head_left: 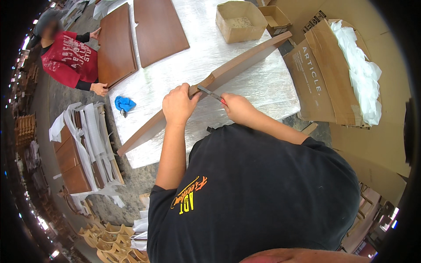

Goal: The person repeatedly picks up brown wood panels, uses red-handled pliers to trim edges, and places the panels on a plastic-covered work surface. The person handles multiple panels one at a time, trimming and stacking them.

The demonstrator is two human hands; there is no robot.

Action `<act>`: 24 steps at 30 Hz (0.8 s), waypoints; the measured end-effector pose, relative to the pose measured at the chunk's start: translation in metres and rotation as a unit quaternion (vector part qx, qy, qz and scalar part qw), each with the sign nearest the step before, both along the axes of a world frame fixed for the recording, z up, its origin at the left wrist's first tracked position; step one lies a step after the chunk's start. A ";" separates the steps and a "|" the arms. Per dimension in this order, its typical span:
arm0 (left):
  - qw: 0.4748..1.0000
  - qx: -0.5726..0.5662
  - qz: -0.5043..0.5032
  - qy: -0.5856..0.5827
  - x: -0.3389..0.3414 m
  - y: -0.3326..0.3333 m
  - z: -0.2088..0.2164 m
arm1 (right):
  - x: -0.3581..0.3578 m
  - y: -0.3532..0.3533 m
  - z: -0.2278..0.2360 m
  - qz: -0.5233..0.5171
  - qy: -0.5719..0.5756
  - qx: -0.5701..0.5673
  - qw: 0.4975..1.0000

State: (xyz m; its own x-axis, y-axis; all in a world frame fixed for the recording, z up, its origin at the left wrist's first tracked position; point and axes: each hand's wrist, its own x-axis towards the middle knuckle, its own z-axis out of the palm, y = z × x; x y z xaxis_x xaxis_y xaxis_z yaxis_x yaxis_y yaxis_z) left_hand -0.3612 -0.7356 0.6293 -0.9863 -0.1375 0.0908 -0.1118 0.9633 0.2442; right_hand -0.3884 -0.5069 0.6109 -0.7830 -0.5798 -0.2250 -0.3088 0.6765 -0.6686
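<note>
Below: board (245, 60), shiny table (153, 85), grey floor (131, 195)

1. Brown wooden panel (219, 75): long and flat, it is propped on edge across the table (162, 79), running diagonally from lower left to upper right. Its narrow wood-toned edge faces up, and a duller broad face shows below it. Near mid-length, that upper edge is interrupted by a stepped notch.
2. Flat-bladed hand tool (210, 94): slim, with a grey metal blade and a red handle, mostly hidden. It slants toward the upper left, its tip at the panel's notch.
</note>
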 end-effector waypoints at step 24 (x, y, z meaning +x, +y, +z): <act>0.999 0.020 -0.007 0.028 0.017 0.009 -0.006 | -0.020 0.026 -0.034 -0.026 -0.638 -0.209 0.740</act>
